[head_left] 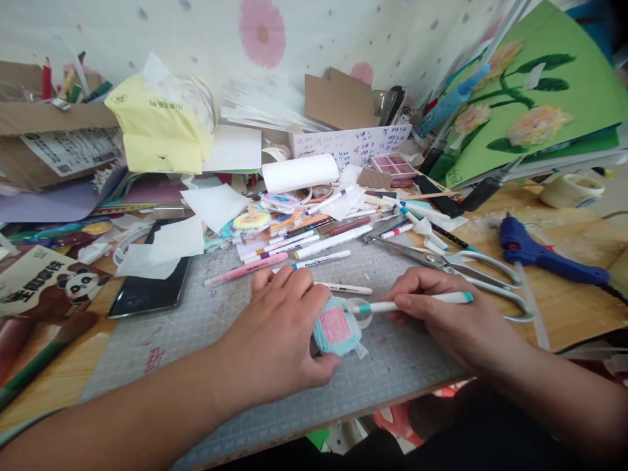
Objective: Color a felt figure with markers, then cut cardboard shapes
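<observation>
My left hand point(287, 327) grips a small rounded piece point(336, 327) with a pink square in the middle and a textured light-blue border. Its thumb and fingers are closed round the left side of the piece. Between the thumb and fingers of my right hand point(441, 314) is a white marker point(444, 298) with a teal end. The marker's tip touches or nearly touches the upper right of the blue border. A clear film-like edge point(363, 314) shows behind the piece. Under both hands lies a grey gridded cutting mat point(196, 366).
Large scissors point(451, 261) lie beyond my right hand, with a blue glue gun point(544, 252) farther right. Several markers and paper scraps crowd the mat's far side. A black phone point(147, 294) rests at left, near a cardboard box point(53, 140). A green flower picture point(540, 98) leans at right.
</observation>
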A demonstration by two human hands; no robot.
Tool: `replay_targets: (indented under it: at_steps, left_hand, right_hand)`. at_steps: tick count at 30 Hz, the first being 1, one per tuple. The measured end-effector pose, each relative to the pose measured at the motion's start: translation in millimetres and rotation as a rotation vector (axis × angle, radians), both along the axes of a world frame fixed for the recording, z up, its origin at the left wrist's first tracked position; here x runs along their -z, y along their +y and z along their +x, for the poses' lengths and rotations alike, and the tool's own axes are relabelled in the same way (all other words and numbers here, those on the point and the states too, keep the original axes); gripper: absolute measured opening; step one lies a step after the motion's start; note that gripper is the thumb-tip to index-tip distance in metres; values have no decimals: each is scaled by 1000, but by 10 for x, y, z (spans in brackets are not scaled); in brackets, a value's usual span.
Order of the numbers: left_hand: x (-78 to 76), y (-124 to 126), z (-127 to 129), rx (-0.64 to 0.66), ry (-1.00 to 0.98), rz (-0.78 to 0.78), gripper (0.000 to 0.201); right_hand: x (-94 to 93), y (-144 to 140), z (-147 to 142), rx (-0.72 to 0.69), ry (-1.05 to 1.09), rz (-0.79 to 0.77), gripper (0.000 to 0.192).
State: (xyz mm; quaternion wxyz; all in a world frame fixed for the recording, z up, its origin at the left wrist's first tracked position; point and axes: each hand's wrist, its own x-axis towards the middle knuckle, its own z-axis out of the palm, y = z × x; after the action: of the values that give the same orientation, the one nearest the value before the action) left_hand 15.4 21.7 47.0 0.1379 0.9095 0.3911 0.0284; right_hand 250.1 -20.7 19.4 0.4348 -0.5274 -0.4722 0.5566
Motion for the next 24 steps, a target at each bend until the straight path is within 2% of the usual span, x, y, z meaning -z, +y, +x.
replay_targets:
  at_steps: [15, 20, 24]
  left_hand:
    - [25, -3, -9, 4, -4, 16, 46]
    - [-15, -1, 3, -2, 22, -9, 45]
    - [-10, 0, 6, -7, 18, -11, 45]
  right_hand:
    - [22, -58, 67, -86, -49, 1, 15]
    - [-4, -29, 35, -71, -50, 17, 17]
    - [-16, -3, 11, 5, -34, -12, 14]
